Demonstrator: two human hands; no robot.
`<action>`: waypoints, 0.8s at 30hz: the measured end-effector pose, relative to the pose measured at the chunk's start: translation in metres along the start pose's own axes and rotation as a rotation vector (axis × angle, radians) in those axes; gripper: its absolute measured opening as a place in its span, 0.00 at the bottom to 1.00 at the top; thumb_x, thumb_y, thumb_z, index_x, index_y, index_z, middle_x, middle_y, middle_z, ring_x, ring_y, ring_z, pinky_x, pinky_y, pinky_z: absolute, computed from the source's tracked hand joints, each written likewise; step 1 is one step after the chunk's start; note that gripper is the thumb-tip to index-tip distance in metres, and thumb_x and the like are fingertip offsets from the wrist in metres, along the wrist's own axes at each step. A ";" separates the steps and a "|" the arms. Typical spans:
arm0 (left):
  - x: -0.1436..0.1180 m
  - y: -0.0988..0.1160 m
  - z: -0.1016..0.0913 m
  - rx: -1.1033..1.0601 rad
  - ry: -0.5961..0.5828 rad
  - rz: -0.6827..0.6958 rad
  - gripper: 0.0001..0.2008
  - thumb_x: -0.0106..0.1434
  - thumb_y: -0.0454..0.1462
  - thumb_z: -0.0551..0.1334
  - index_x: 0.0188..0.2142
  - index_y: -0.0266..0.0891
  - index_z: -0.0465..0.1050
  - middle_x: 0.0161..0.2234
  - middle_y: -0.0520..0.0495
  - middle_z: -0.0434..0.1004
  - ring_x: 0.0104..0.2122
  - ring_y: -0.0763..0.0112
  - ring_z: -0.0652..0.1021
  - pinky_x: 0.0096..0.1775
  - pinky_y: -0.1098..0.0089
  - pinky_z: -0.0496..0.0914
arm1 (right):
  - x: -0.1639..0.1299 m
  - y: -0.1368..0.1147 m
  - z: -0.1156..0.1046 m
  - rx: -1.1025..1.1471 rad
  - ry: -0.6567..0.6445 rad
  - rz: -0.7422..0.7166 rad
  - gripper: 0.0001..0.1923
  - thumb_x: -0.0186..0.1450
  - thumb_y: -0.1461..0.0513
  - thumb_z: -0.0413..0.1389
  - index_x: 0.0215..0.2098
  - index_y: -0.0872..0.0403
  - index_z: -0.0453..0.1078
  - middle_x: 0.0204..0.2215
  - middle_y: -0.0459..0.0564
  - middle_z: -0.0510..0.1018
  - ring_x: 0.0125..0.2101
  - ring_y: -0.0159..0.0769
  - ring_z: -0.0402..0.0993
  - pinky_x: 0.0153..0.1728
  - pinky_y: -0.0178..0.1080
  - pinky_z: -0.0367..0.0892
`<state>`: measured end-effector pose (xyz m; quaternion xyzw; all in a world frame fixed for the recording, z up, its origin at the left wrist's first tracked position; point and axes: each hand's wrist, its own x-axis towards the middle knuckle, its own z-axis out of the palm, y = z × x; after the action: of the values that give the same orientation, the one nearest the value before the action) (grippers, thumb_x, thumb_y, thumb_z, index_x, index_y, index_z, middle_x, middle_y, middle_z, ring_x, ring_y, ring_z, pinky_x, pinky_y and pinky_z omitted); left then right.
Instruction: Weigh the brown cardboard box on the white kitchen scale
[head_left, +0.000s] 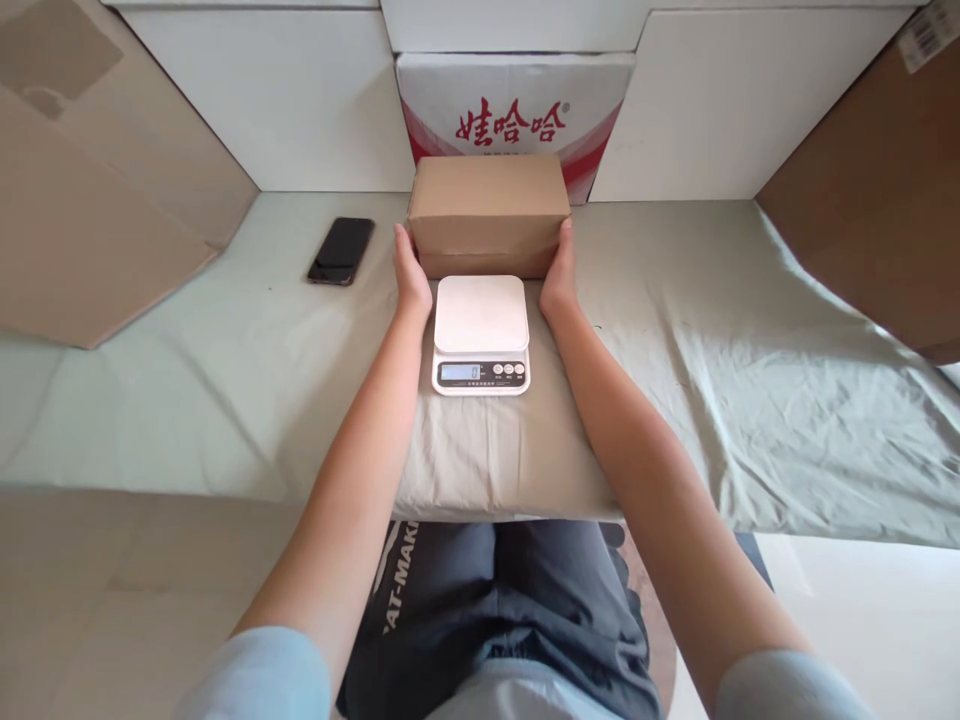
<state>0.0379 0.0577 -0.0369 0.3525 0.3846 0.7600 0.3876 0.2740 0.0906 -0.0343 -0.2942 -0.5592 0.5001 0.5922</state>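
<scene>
Two palms inward, left hand [411,275] and right hand [559,277] astride cardboard box [489,215], grip snug.

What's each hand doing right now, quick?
Left hand: holding the small brown box at its left end.
Right hand: holding the same box at its right end.

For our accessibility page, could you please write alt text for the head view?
The left hand and right hand hold a brown box by its sides, beyond a white scale showing 0. A phone lies to the left.
</scene>
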 end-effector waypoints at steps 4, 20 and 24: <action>0.003 0.000 0.001 -0.027 -0.009 -0.043 0.39 0.72 0.73 0.52 0.47 0.44 0.82 0.53 0.39 0.88 0.63 0.52 0.84 0.63 0.57 0.80 | 0.003 0.004 0.002 -0.032 0.135 0.052 0.49 0.58 0.17 0.38 0.60 0.30 0.74 0.58 0.28 0.87 0.82 0.35 0.44 0.86 0.48 0.40; -0.008 0.015 0.002 0.054 0.014 -0.048 0.37 0.83 0.62 0.44 0.57 0.41 0.81 0.64 0.38 0.85 0.72 0.55 0.78 0.73 0.58 0.73 | -0.013 -0.020 0.013 0.085 0.246 0.042 0.25 0.75 0.43 0.45 0.61 0.36 0.75 0.63 0.29 0.86 0.74 0.33 0.69 0.83 0.47 0.61; -0.018 0.031 -0.005 0.100 0.048 -0.100 0.38 0.86 0.55 0.36 0.70 0.36 0.74 0.79 0.38 0.68 0.79 0.65 0.68 0.78 0.64 0.64 | -0.019 -0.028 0.013 0.144 0.239 0.020 0.24 0.66 0.33 0.54 0.55 0.26 0.78 0.60 0.24 0.87 0.78 0.37 0.65 0.84 0.50 0.60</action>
<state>0.0316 0.0283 -0.0171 0.3334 0.4483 0.7279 0.3976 0.2708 0.0615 -0.0135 -0.3138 -0.4445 0.5063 0.6690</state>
